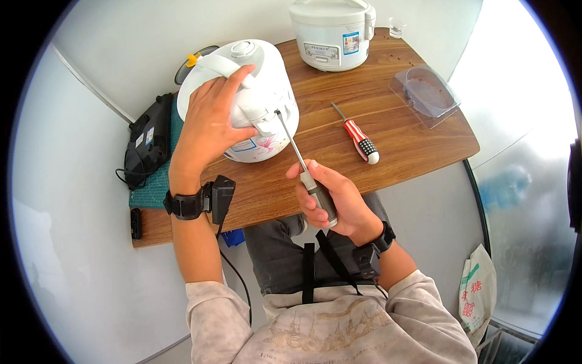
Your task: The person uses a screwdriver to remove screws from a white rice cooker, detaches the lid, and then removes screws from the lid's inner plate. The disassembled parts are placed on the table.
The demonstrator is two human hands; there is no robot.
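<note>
A white rice cooker (271, 60) with a flower print lies tilted on the table's left part. My left hand (206, 124) grips it around the handle side, thumb and fingers spread over the white housing. In my right hand (345, 203) is a screwdriver (293, 144) with a grey and dark handle and a long metal shaft. The fingers are wrapped round its handle. Its tip meets the cooker's white plastic hinge part (262, 115); whether it sits in a screw is too small to tell. A second screwdriver (359, 138), red and white striped, rests to the right.
On the wooden table (327, 133), another white rice cooker (332, 39) stands at the back. A clear plastic tray (427, 94) and a small clear cup (396, 28) are at the right. A black case (151, 142) rests on a green mat (154, 195) at the left.
</note>
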